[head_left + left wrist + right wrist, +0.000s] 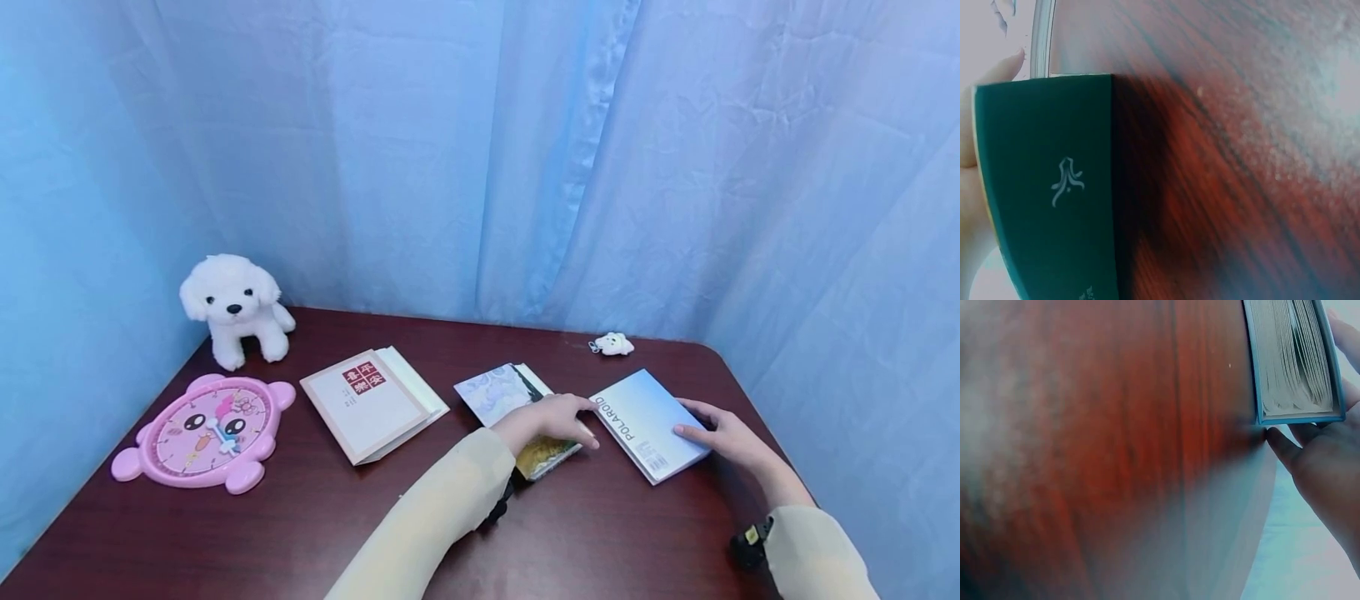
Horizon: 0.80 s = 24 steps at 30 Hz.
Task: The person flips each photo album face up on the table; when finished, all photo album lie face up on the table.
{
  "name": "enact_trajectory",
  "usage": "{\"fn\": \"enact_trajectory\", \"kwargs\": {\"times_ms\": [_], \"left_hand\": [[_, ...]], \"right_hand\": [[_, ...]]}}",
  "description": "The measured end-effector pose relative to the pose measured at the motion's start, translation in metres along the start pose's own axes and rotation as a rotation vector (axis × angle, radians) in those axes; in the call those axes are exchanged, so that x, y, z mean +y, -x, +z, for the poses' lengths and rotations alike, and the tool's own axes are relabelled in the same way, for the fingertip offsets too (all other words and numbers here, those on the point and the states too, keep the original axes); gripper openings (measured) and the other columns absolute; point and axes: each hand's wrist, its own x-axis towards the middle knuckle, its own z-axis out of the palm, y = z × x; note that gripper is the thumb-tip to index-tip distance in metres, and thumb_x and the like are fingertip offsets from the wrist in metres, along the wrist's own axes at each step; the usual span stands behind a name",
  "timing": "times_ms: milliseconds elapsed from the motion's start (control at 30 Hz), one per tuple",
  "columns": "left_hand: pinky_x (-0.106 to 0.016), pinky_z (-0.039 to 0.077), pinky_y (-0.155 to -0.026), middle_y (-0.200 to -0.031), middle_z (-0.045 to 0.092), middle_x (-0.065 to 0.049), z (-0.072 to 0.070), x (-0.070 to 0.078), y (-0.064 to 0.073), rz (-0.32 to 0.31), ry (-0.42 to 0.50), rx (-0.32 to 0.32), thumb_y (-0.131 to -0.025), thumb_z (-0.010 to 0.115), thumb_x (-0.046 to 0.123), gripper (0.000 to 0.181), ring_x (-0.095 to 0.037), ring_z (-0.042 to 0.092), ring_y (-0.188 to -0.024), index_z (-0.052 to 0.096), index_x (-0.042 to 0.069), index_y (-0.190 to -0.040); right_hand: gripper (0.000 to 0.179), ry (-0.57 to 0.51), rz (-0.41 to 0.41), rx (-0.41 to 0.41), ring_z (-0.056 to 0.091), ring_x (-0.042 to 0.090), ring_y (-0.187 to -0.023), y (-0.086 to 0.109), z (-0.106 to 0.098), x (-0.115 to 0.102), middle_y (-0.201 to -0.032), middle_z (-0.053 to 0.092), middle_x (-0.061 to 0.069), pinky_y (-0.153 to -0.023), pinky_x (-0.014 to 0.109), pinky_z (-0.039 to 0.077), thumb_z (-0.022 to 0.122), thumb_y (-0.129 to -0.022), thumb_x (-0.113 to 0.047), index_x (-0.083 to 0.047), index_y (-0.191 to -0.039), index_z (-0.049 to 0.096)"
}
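Note:
A blue-and-white Polaroid album lies on the table, its thick page edges facing the right wrist view. My right hand holds its right side, thumb on the cover and fingers at the edge. My left hand reaches over a book with a painted cover, its fingers stretched toward the album's left edge; whether they touch the album is unclear. The hand and sleeve hide part of the painted book. A dark green book spine with a pale emblem stands in front of the left hand in the left wrist view.
A cream book with red characters lies left of the painted one. Farther left are a pink toy clock and a white plush dog. A small white trinket lies near the table's back edge, before blue curtains.

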Motion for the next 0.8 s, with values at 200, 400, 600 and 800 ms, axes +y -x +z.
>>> {"fn": "enact_trajectory", "kwargs": {"times_ms": [200,400,600,800], "left_hand": [[-0.028,0.036,-0.106,-0.146,0.041,0.009,0.002,-0.002,0.000,0.007,-0.027,0.003,-0.079,0.068,0.055,0.078,-0.011,0.036,-0.136,0.038,0.026,-0.145],[-0.027,0.035,-0.107,-0.145,0.042,0.010,0.005,-0.004,0.000,0.024,-0.070,0.030,-0.075,0.071,0.057,0.083,-0.008,0.037,-0.135,0.038,0.027,-0.145],[-0.026,0.035,-0.107,-0.146,0.041,0.011,0.006,-0.005,-0.002,0.036,-0.066,0.050,-0.076,0.069,0.058,0.083,-0.008,0.036,-0.135,0.037,0.027,-0.146],[-0.024,0.033,-0.107,-0.147,0.040,0.008,0.004,-0.005,0.000,0.055,0.004,0.058,-0.077,0.072,0.053,0.084,-0.008,0.034,-0.136,0.035,0.024,-0.147]], "right_hand": [[0.071,-0.030,0.013,-0.028,0.040,0.036,-0.122,0.005,-0.001,-0.002,-0.144,0.035,0.026,-0.090,0.047,0.042,0.058,-0.092,-0.045,-0.010,-0.147,0.032],[0.072,-0.062,0.018,-0.057,0.035,0.037,-0.127,0.008,-0.004,-0.003,-0.147,0.030,0.025,-0.093,0.050,0.040,0.056,-0.093,-0.044,-0.013,-0.150,0.027],[0.068,-0.084,0.003,-0.037,0.040,0.007,-0.116,0.011,-0.005,-0.004,-0.148,0.033,0.017,-0.083,0.024,0.042,0.056,-0.093,-0.043,-0.022,-0.150,0.026],[0.063,-0.162,-0.069,0.011,0.042,-0.009,-0.106,0.013,-0.006,-0.014,-0.145,0.036,0.017,-0.078,0.019,0.044,0.060,-0.093,-0.033,-0.025,-0.149,0.031]]}}
